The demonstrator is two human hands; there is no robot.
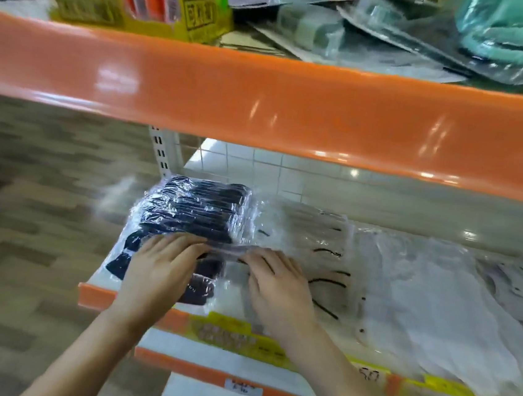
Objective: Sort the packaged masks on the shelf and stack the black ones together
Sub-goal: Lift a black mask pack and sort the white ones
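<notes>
A glossy orange shelf edge (263,104) runs across from nine to three o'clock, catching white glints of overhead light. Below it, toward twelve o'clock, a white tiled wall (288,175) stands behind a perforated white upright (160,148). At nine o'clock lies blurred grey-brown plank flooring (27,205).

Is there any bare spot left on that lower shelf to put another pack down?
Hardly. The black mask stack fills the left end, both hands rest on packs at the front, and clear packs of white masks cover the right. Only a thin bare strip of shelf shows behind them, along the tiled wall.
</notes>
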